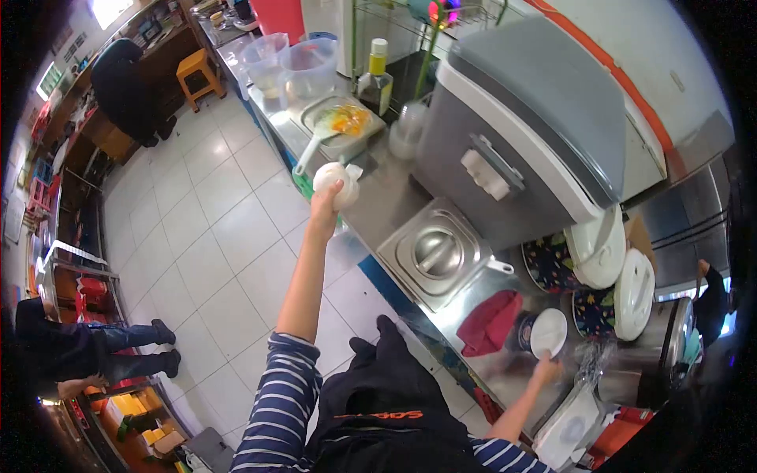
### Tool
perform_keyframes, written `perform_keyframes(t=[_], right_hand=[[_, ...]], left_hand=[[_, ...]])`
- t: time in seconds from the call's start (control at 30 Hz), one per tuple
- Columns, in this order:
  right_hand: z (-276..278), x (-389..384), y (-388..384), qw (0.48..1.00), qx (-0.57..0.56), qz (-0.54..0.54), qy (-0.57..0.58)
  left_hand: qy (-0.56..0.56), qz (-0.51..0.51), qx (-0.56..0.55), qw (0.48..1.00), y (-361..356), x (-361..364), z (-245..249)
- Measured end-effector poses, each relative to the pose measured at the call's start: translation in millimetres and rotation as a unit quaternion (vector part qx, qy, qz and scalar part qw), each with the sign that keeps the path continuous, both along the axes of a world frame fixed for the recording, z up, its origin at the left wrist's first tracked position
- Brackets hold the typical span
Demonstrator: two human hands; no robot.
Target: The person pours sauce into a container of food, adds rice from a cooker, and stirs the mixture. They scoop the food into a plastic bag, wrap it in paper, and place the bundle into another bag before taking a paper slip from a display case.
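My left hand (327, 206) is closed round a white rounded item (337, 183), held over the counter's edge near a metal tray (339, 148) with yellow-orange food and a white-handled spatula (314, 143). At the lower right, the fingers of my right hand (546, 370) are closed at the rim of a white lid (548, 333), beside a dark printed tub (523, 331). A red cloth (489, 322) lies left of the tub. Between the two hands sits a lidded steel pan (435, 251).
A large grey cooler (520, 134) stands at the counter's back. Clear plastic tubs (311, 67) and a yellow-capped bottle (375, 83) are at the far end. White-lidded pots (595, 252) stand right. One person (118, 87) is at upper left, another (102, 347) at lower left.
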State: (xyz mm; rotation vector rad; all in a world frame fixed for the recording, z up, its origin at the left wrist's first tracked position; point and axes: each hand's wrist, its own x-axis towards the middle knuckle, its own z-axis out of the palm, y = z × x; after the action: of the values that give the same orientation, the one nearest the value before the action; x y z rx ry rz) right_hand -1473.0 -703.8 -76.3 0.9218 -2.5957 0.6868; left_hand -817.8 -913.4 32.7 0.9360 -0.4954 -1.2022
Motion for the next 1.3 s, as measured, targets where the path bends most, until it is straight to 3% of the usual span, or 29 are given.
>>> perform_keyframes(t=[0.03, 0.07, 0.1, 0.2, 0.3, 0.4, 0.47, 0.57, 0.6, 0.67, 0.7, 0.73, 0.8, 0.87, 0.93, 1.0, 1.07, 1.1, 1.2, 1.23, 1.3], right_hand=[[15.3, 11.7, -2.6, 0.977, -0.040, 0.016, -0.211], [28.5, 20.8, -4.7, 0.915, -0.074, -0.014, -0.396], [42.4, 29.5, -2.7, 0.813, -0.104, -0.024, -0.572], [59.3, 30.5, -9.0, 0.832, -0.111, 0.034, -0.543], [134.9, 72.4, -22.1, 0.826, -0.082, 0.073, -0.553], [182.0, 82.4, -24.4, 0.816, -0.042, 0.152, -0.557], [213.2, 96.0, -38.0, 0.809, -0.008, 0.212, -0.549], [268.6, 162.4, -75.4, 0.798, 0.069, 0.287, -0.526], [281.0, 179.0, -85.7, 0.784, 0.083, 0.303, -0.535], [291.4, 205.2, -109.6, 0.751, 0.117, 0.339, -0.555], [279.6, 203.8, -115.5, 0.785, 0.089, 0.339, -0.511], [302.4, 251.2, -121.8, 0.784, 0.059, 0.316, -0.530], [315.1, 304.4, -137.2, 0.774, 0.061, 0.348, -0.526], [323.0, 346.8, -155.7, 0.753, 0.086, 0.394, -0.521], [328.7, 393.6, -173.4, 0.728, 0.118, 0.436, -0.515], [333.7, 447.2, -186.1, 0.705, 0.145, 0.475, -0.506], [333.3, 498.9, -195.4, 0.675, 0.167, 0.514, -0.502], [332.1, 529.4, -198.8, 0.658, 0.179, 0.533, -0.500], [319.1, 634.3, -199.1, 0.586, 0.227, 0.593, -0.503], [314.1, 674.2, -192.2, 0.559, 0.245, 0.611, -0.505], [299.6, 753.2, -174.6, 0.507, 0.282, 0.635, -0.511]], left_hand=[[0.007, -0.009, -0.005, 1.000, -12.6, 8.6, 6.0], [0.004, 0.000, -0.004, 1.000, -25.1, 13.8, 9.2], [0.001, 0.007, -0.001, 1.000, -37.6, 17.6, 12.1], [-0.034, 0.041, 0.025, 0.998, -66.6, 25.9, 11.0], [-0.093, 0.034, 0.028, 0.995, -76.6, 33.6, 4.7], [-0.246, -0.078, 0.134, 0.957, -48.9, 32.5, 39.1], [-0.261, -0.102, 0.122, 0.952, -39.5, 28.9, 17.8], [-0.205, -0.161, 0.079, 0.962, -8.1, 13.0, 26.0], [-0.233, -0.187, 0.105, 0.949, 1.3, 7.2, 32.1], [-0.179, -0.200, 0.069, 0.961, 17.8, -8.7, 26.0], [-0.145, -0.211, 0.052, 0.965, 24.4, -16.8, 20.6], [-0.158, -0.204, 0.093, 0.962, 32.6, -26.0, 11.4], [-0.056, -0.221, 0.064, 0.972, 46.8, -33.4, 2.6], [-0.053, -0.229, 0.001, 0.972, 64.3, -39.1, -12.2], [0.033, -0.373, 0.004, 0.927, 85.2, -27.0, -13.6], [0.013, -0.432, 0.001, 0.902, 102.5, -5.6, -16.6], [0.166, -0.384, -0.038, 0.907, 128.9, 21.6, -6.3], [0.190, -0.357, -0.037, 0.914, 140.7, 43.0, -6.1], [0.216, -0.236, -0.043, 0.947, 178.8, 112.4, -32.3], [0.153, -0.190, -0.012, 0.970, 193.9, 140.1, -58.6], [0.168, -0.045, -0.009, 0.985, 244.9, 208.0, -43.5]])
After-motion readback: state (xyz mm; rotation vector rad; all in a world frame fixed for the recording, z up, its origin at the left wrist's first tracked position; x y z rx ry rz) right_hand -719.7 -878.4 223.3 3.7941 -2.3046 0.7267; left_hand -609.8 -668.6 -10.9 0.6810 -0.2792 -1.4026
